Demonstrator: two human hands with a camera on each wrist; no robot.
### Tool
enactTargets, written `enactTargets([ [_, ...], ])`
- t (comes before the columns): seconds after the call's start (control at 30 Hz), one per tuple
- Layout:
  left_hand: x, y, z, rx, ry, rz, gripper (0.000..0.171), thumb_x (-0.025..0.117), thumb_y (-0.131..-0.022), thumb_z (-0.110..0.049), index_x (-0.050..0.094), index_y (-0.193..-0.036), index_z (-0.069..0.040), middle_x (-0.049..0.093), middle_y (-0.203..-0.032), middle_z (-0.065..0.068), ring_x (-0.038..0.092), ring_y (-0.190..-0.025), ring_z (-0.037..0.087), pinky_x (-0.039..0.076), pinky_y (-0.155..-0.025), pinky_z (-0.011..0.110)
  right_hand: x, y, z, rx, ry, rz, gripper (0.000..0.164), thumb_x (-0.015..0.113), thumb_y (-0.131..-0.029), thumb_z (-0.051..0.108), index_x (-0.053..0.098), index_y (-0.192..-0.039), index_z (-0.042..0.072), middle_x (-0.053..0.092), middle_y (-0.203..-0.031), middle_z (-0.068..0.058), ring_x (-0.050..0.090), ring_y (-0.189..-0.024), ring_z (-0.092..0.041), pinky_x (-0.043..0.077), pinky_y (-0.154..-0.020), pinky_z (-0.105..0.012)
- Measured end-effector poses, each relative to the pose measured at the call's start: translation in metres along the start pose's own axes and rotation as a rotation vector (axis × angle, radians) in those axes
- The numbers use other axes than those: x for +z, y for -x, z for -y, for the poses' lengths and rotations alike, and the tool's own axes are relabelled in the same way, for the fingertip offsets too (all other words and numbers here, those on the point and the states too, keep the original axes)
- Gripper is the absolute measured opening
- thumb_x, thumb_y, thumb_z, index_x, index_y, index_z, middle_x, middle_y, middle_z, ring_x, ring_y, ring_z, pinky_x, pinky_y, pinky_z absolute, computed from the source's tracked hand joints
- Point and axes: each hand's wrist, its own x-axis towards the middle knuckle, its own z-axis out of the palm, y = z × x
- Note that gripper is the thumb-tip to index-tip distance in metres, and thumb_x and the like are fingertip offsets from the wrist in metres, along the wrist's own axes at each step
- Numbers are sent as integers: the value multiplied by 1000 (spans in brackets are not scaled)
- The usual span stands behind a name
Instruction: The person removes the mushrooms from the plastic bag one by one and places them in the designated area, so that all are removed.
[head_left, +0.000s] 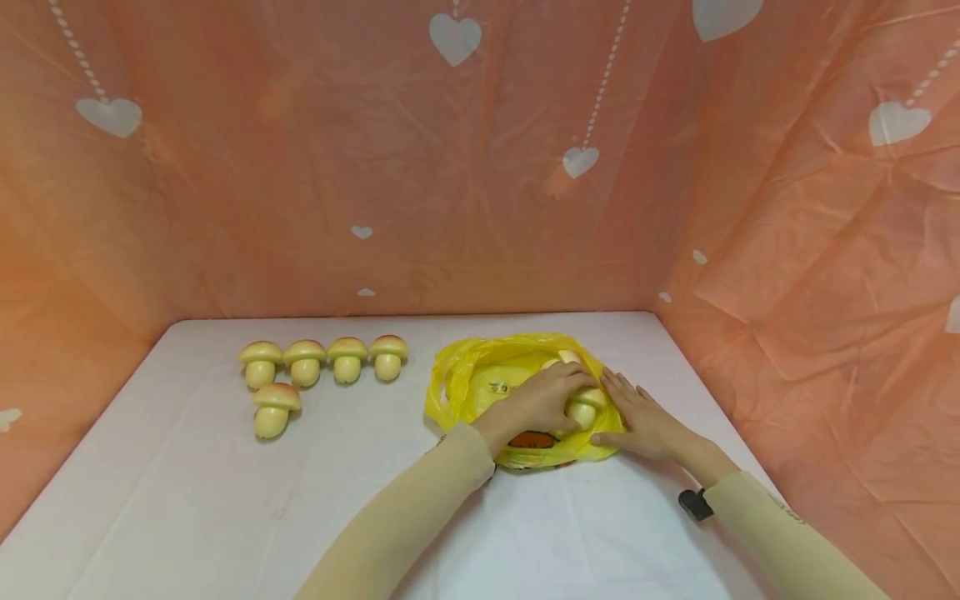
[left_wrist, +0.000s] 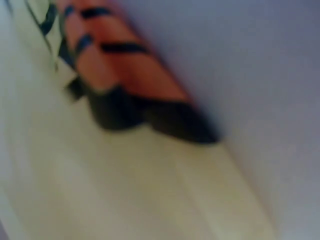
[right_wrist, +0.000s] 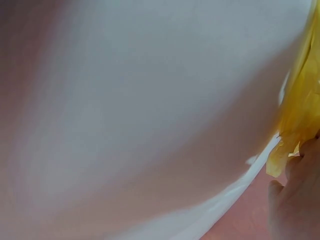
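A yellow plastic bag (head_left: 480,354) lies with its mouth spread on the right part of the table. My left hand (head_left: 536,402) reaches into it from the left, thumb and fingers curved round a pale yellow mushroom (head_left: 583,410) with a rounded cap. Another pale mushroom (head_left: 567,357) shows just beyond those fingers, partly hidden. My right hand (head_left: 648,425) rests along the bag's right side, its fingers straight and the thumb spread toward the near edge. In the right wrist view, fingers (right_wrist: 300,175) meet the bag's yellow film (right_wrist: 302,105).
Four mushrooms stand in a row at the back left, including an end one (head_left: 388,358); a single mushroom (head_left: 276,408) lies in front of them. White cloth covers the table (head_left: 187,500). Orange curtains (head_left: 420,167) with hearts hang behind and at both sides.
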Motion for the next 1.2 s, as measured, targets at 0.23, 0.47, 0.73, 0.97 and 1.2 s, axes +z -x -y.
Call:
enactTargets([
  [0.23,0,2,0,20,21,-32,69,90,-84,-30,59,-144,-13,54,-144,1,51,-133,18,38,-117,27,1,0,-1,-14,12,-14,109,67,-94,60,14,-164,-5,12,-172,-22,12,-156,-47,11,-123,-68],
  [0.47,-4,9,3,26,56,-59,70,90,-84,-31,58,-144,-14,54,-143,1,50,-134,17,38,-117,28,1,-2,0,2,-6,-5,110,68,-94,60,12,-164,-3,9,-173,-19,9,-158,-44,8,-124,-66],
  [0.73,-18,21,0,15,112,-104,68,89,-84,-30,59,-143,-15,54,-145,-1,49,-134,16,39,-117,29,-1,1,4,-14,-17,-24,108,69,-94,58,16,-163,-6,11,-172,-22,10,-156,-48,9,-123,-68],
  [0.97,-35,35,-2,13,149,-157,68,90,-84,-29,59,-142,-14,53,-146,0,49,-136,17,40,-116,30,0,1,4,-11,-4,-26,108,69,-94,58,17,-162,-6,12,-171,-24,12,-156,-49,11,-123,-68],
  [1.2,-50,53,4,15,196,-200,67,89,-85,-27,58,-144,-15,51,-148,2,48,-137,20,44,-114,33,0,0,5,-14,5,-28,108,70,-94,58,17,-162,-7,13,-171,-24,13,-155,-49,12,-122,-68],
])
